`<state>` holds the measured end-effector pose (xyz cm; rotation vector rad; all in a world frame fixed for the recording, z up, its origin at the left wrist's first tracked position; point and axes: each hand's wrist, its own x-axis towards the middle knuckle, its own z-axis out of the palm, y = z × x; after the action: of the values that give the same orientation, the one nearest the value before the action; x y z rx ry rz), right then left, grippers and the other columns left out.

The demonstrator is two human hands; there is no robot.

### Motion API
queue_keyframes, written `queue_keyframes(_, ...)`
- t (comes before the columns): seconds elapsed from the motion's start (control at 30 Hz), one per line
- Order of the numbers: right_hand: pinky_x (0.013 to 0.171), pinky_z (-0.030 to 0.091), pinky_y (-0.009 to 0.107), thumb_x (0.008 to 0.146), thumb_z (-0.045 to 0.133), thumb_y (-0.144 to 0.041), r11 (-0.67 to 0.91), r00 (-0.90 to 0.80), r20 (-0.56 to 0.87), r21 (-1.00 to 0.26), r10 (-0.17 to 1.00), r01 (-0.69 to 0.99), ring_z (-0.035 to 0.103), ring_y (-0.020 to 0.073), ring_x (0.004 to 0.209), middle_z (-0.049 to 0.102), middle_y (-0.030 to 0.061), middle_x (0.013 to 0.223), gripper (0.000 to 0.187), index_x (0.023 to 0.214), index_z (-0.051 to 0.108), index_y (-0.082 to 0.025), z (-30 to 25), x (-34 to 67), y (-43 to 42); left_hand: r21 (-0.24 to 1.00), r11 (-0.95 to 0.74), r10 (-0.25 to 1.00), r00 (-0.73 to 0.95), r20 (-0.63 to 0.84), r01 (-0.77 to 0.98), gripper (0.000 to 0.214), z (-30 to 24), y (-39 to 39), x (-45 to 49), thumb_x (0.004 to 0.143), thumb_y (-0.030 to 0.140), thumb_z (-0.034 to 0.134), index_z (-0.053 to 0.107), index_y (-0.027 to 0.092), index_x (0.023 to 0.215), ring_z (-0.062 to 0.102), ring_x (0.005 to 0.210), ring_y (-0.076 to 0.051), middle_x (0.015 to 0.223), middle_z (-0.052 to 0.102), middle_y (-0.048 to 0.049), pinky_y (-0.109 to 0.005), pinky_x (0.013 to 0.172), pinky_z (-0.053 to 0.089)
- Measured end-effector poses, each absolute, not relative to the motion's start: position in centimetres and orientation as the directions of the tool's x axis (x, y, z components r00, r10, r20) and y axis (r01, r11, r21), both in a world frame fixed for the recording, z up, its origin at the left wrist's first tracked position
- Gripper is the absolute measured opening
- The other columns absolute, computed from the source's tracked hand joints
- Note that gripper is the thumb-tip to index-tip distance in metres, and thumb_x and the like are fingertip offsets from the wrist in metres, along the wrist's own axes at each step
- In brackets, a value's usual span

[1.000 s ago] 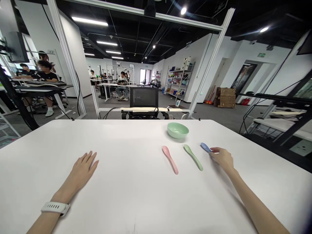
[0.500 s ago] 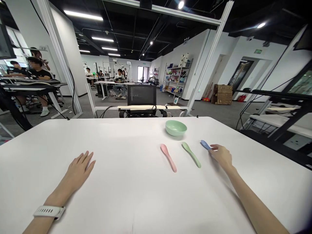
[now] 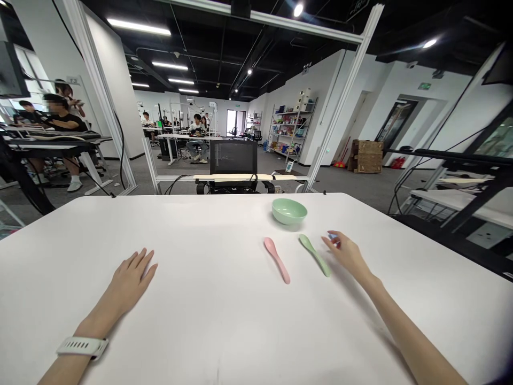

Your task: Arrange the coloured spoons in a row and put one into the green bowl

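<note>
My left hand (image 3: 130,280) lies flat on the white table (image 3: 200,321), fingers spread, holding nothing. My right hand (image 3: 345,254) hovers over the blue spoon (image 3: 332,237), with thumb and index finger apart and the spoon not gripped between them. Only a bit of the blue spoon's bowl shows; its handle is hidden behind the hand. Just left of that hand, a green spoon (image 3: 315,254) lies slanted on the table. Farther left is a pink spoon (image 3: 277,260), lying at a similar slant. Behind the spoons stands a light green bowl (image 3: 289,213), upright.
A metal frame (image 3: 344,80) rises beyond the table's far edge. An office chair (image 3: 233,156) stands behind it. Seated people (image 3: 60,120) are at desks on the left and at the back. Shelves (image 3: 292,125) and a wooden crate (image 3: 365,156) stand farther off to the right.
My right hand has let go of the blue spoon's handle and moved left, now covering most of the spoon. My left hand, the bowl and the other spoons stay put.
</note>
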<state>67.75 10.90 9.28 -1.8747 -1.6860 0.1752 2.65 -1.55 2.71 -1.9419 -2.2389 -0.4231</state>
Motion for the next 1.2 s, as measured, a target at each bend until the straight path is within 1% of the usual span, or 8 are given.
queue_keyframes(0.17, 0.088, 0.053, 0.036, 0.101, 0.055, -0.043, -0.032, 0.078, 0.085, -0.444, 0.993, 0.895, 0.074, 0.0291, 0.096, 0.077, 0.0137, 0.104, 0.062, 0.154, 0.053, -0.009, 8.9, 63.0, 9.2, 0.112, 0.134, 0.945, -0.161, 0.286, 0.985, 0.081, 2.6, -1.6, 2.6, 0.101, 0.059, 0.028, 0.057, 0.01, 0.158, 0.046, 0.159, -0.039, 0.17, 0.053, -0.0186, -0.056, 0.128, 0.04)
queue_keyframes(0.27, 0.099, 0.051, 0.037, 0.102, 0.044, -0.023, -0.006, 0.068, 0.133, -0.416, 0.989, 0.909, 0.072, 0.0303, 0.116, 0.075, 0.0199, 0.124, 0.056, 0.155, 0.051, -0.007, 9.2, 61.0, 8.3, 0.113, 0.127, 0.941, -0.156, 0.299, 0.985, 0.08, 2.3, -1.5, 2.5, 0.101, 0.059, 0.029, 0.058, 0.011, 0.158, 0.047, 0.159, -0.038, 0.169, 0.054, -0.018, -0.054, 0.128, 0.04)
queue_keyframes(0.37, 0.1, 0.05, 0.037, 0.104, 0.038, -0.024, 0.037, 0.068, 0.205, -0.469, 0.976, 0.882, 0.07, 0.0305, 0.122, 0.07, 0.0239, 0.136, 0.052, 0.15, 0.053, -0.007, 10.3, 58.2, 6.8, 0.121, 0.119, 0.939, -0.151, 0.31, 0.986, 0.079, 2.1, -1.5, 2.3, 0.101, 0.058, 0.029, 0.058, 0.012, 0.158, 0.047, 0.158, -0.038, 0.169, 0.055, -0.0176, -0.055, 0.127, 0.042)
queue_keyframes(0.53, 0.077, 0.049, 0.032, 0.104, 0.053, -0.053, -0.023, 0.033, 0.008, -0.57, 0.999, 0.821, 0.073, 0.0271, 0.091, 0.077, 0.0166, 0.103, 0.04, 0.112, 0.064, -0.015, 11.7, 52.4, 3.9, 0.124, 0.116, 0.928, -0.152, 0.339, 0.986, 0.076, 2.3, -1.4, 2.5, 0.1, 0.056, 0.032, 0.061, 0.013, 0.155, 0.05, 0.156, -0.038, 0.166, 0.058, -0.0177, -0.058, 0.124, 0.045)
queue_keyframes(0.67, 0.066, 0.038, 0.029, 0.102, 0.055, -0.029, -0.018, 0.014, -0.013, -0.481, 1.0, 0.877, 0.068, 0.0218, 0.081, 0.073, 0.0108, 0.095, 0.012, 0.093, 0.059, -0.021, 11.7, 50.3, 3.4, 0.113, 0.114, 0.932, -0.146, 0.331, 0.987, 0.075, 2.7, -1.4, 2.8, 0.1, 0.054, 0.031, 0.063, 0.012, 0.153, 0.052, 0.154, -0.038, 0.164, 0.06, -0.0181, -0.057, 0.126, 0.043)
queue_keyframes(0.77, 0.064, 0.034, 0.029, 0.102, 0.05, -0.022, -0.021, 0.032, 0.015, -0.474, 0.999, 0.881, 0.063, 0.02, 0.074, 0.07, 0.0085, 0.089, 0.015, 0.089, 0.056, -0.023, 11.5, 51.2, 3.8, 0.112, 0.114, 0.935, -0.145, 0.323, 0.987, 0.077, 2.9, -1.4, 2.9, 0.1, 0.055, 0.029, 0.062, 0.01, 0.154, 0.051, 0.156, -0.039, 0.164, 0.059, -0.0193, -0.058, 0.126, 0.042)
queue_keyframes(0.93, 0.064, 0.035, 0.03, 0.105, 0.053, -0.035, -0.077, 0.13, 0.071, -0.508, 0.989, 0.858, 0.061, 0.0205, 0.071, 0.07, 0.0091, 0.085, 0.02, 0.089, 0.055, -0.023, 11.4, 55.5, 5.1, 0.127, 0.125, 0.942, -0.158, 0.296, 0.984, 0.079, 2.8, -1.4, 2.9, 0.101, 0.056, 0.027, 0.059, 0.009, 0.156, 0.049, 0.157, -0.039, 0.167, 0.056, -0.019, -0.056, 0.128, 0.041)
queue_keyframes(1.2, 0.065, 0.036, 0.031, 0.104, 0.052, -0.032, -0.187, 0.239, 0.082, -0.403, 0.967, 0.896, 0.064, 0.0237, 0.075, 0.072, 0.0132, 0.091, 0.019, 0.09, 0.059, -0.021, 10.3, 60.1, 6.8, 0.153, 0.134, 0.939, -0.174, 0.296, 0.979, 0.083, 2.5, -1.5, 2.8, 0.099, 0.06, 0.027, 0.058, 0.01, 0.157, 0.047, 0.158, -0.038, 0.168, 0.055, -0.0185, -0.056, 0.127, 0.04)
